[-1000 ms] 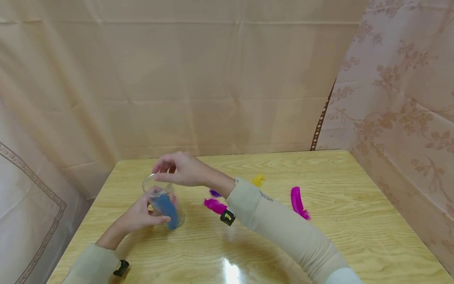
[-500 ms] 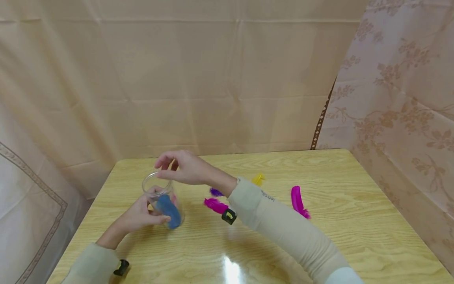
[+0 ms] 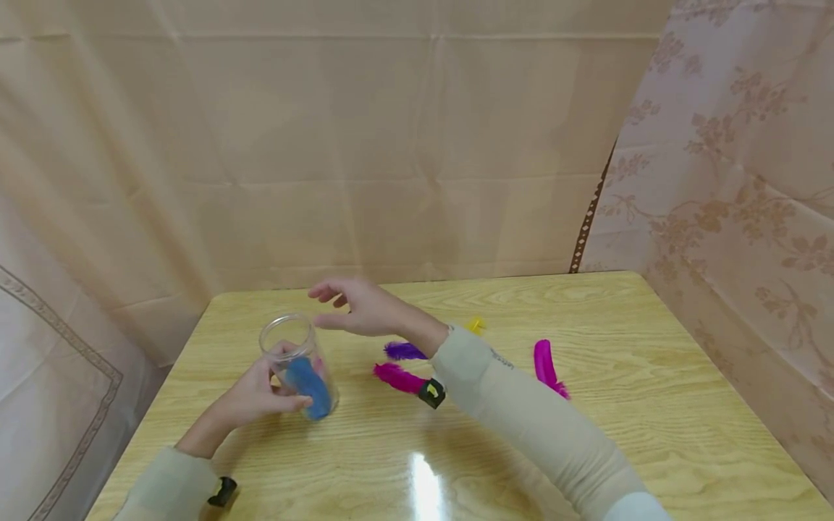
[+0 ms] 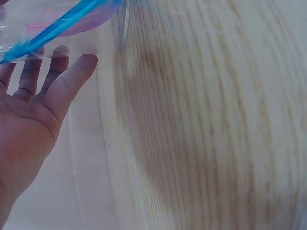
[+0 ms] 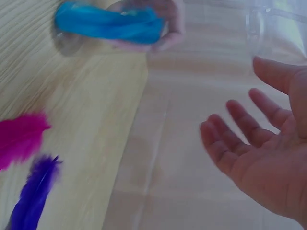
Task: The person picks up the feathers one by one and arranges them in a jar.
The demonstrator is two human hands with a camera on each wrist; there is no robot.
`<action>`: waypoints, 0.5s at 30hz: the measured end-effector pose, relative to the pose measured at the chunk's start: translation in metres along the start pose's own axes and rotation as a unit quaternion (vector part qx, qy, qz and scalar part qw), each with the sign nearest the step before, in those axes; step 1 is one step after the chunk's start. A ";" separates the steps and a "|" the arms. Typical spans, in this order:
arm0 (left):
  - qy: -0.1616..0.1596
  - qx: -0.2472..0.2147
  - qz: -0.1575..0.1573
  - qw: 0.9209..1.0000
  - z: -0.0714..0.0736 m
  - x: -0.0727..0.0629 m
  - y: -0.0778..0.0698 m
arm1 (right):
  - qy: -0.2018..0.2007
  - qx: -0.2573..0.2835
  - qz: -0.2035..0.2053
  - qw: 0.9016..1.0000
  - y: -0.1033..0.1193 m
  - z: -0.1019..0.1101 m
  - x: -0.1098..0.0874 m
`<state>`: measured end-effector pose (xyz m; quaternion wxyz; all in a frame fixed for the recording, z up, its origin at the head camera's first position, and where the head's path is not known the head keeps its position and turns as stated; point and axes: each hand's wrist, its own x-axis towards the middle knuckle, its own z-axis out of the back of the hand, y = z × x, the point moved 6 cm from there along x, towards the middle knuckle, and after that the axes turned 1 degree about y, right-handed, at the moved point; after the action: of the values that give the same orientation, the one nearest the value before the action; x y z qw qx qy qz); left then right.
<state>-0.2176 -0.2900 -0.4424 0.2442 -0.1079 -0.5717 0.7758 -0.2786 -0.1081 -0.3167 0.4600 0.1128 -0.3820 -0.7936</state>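
A clear jar (image 3: 328,376) stands at the left of the table in the head view, its round mouth uncovered. Inside it a blue feather (image 3: 309,387) leans against the wall, with a pink feather (image 4: 91,21) behind it. My left hand (image 3: 260,394) grips the jar from the left side, thumb across its front. Just right of the jar's mouth, my right hand (image 3: 365,307) hovers with spread, loosely bent fingers and holds nothing. Below the right wrist lie a purple feather (image 3: 404,351) and a magenta feather (image 3: 396,377), partly covered by the sleeve and wrist camera.
Farther right on the wooden table (image 3: 651,405) lies another magenta feather (image 3: 546,365). A yellow feather (image 3: 478,325) shows behind the right forearm. Beige cloth (image 3: 404,145) hangs behind the table, and flowered cloth (image 3: 749,217) hangs at the right.
My right hand has drawn back from the jar's rim toward the right, and more of the purple feather shows. The left hand and jar have stayed in place; the blue feather has settled slightly lower.
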 end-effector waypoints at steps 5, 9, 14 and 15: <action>0.003 -0.004 -0.003 1.000 -0.001 0.000 0.000 | 0.068 -0.058 -0.058 0.994 -0.022 -0.011 -0.008; 0.003 -0.011 -0.001 1.000 -0.002 0.000 0.000 | 0.098 -0.067 -0.067 0.991 -0.033 -0.017 -0.012; 0.005 -0.016 -0.003 1.000 -0.002 0.000 -0.001 | 0.141 -0.094 -0.066 0.983 -0.042 -0.023 -0.019; 0.005 -0.016 -0.003 1.000 -0.002 0.000 -0.001 | 0.149 -0.102 -0.067 0.981 -0.044 -0.025 -0.020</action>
<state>-0.2164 -0.2879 -0.4423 0.2481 -0.1142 -0.5829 0.7653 -0.2826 -0.0914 -0.3682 0.4667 0.2080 -0.2175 -0.8317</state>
